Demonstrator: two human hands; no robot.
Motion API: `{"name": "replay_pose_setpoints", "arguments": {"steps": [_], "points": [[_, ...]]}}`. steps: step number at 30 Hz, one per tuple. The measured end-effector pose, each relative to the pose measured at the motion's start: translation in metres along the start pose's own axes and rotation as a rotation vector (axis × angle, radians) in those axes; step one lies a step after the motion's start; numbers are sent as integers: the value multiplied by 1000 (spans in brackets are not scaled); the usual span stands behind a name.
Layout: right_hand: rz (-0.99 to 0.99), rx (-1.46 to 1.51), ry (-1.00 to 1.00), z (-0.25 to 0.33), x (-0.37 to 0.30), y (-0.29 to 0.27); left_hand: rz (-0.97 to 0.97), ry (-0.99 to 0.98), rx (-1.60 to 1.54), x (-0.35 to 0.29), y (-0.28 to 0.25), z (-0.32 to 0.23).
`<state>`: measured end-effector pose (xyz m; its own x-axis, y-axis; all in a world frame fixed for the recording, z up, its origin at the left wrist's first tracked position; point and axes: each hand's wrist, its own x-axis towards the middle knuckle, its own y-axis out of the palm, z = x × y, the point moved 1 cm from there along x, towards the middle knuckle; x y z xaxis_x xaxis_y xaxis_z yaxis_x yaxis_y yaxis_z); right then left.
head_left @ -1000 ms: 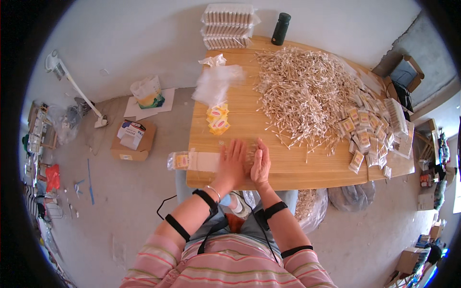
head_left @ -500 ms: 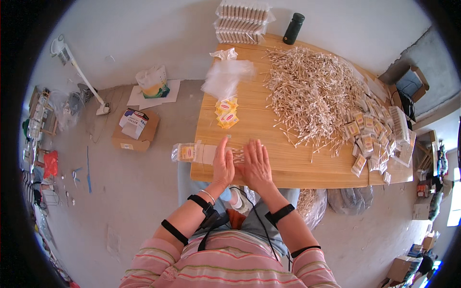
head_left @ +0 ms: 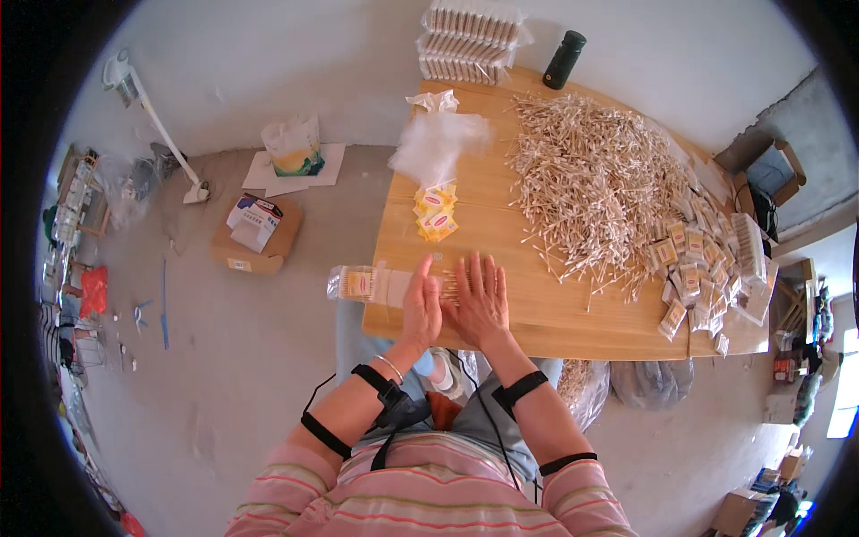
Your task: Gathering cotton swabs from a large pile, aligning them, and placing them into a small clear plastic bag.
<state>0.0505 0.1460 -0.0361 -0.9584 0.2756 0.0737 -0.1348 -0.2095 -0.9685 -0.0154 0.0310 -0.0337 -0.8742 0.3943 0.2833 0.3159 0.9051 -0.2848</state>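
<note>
My left hand [head_left: 420, 306] stands on edge near the table's front, its fingers stretched out together. Close to its right, my right hand [head_left: 480, 302] lies palm down with its fingers straight and slightly apart. A few cotton swabs [head_left: 450, 285] show in the gap between the hands; how many lie under the palms is hidden. Left of my left hand is a whitish flat strip [head_left: 392, 286], partly covered by that hand. A clear bag of cotton swabs with a yellow label [head_left: 358, 285] lies at the strip's left end, by the table edge.
A large heap of loose cotton swabs [head_left: 595, 179] spreads over the wooden table [head_left: 546, 313]. Filled small packs [head_left: 689, 277] pile up at the right. Yellow labels [head_left: 436, 213], clear bags [head_left: 438, 148], stacked swab packs [head_left: 470, 40] and a dark bottle [head_left: 565, 60] lie farther back.
The whole view has shifted slightly, so the table sits a little farther right in it. My right hand is a bit closer to my left, its fingers a little more spread.
</note>
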Motion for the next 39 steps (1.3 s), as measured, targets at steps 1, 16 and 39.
{"name": "replay_pose_setpoints", "arguments": {"steps": [1,16,39], "points": [[0,-3,4,-7,-1,4,12,-77,-41,2,-2,-2],[-520,1045,235,-18,-3,8,124,-100,-201,-8,29,1],[-30,-68,-59,-2,-6,-5,148,-165,-521,19,27,22]]}}
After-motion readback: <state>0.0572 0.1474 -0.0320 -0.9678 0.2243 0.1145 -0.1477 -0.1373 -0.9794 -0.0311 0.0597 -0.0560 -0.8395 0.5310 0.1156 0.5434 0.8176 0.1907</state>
